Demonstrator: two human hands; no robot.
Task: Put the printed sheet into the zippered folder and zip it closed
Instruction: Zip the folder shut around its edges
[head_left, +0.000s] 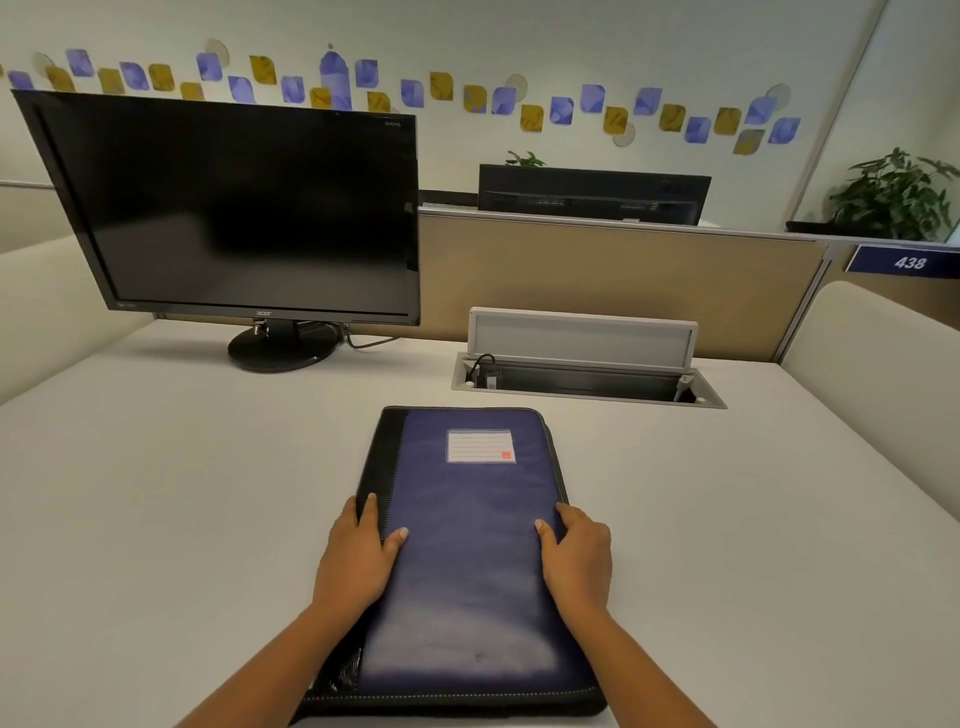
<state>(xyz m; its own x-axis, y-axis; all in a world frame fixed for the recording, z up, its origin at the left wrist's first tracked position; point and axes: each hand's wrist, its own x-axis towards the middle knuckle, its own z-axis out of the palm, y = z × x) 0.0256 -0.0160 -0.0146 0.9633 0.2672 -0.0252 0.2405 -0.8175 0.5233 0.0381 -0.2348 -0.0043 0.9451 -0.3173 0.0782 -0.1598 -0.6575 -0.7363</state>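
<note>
The dark blue fabric zippered folder (467, 545) lies flat and closed on the white desk (156, 519). Its long axis runs near to far, with the black spine strip on the left. The left hand (358, 553) grips the spine edge and the right hand (575, 560) grips the right edge, both about midway along, thumbs on the cover and fingers curled over the sides. The zip track follows the right edge, so the right hand is nearer to it; I cannot tell whether it is zipped. No printed sheet shows. The cover's white lined label (479, 446) is unreadable. The black flat monitor (234, 208) reads "acer", and a blue plaque (910, 262) reads "438".
</note>
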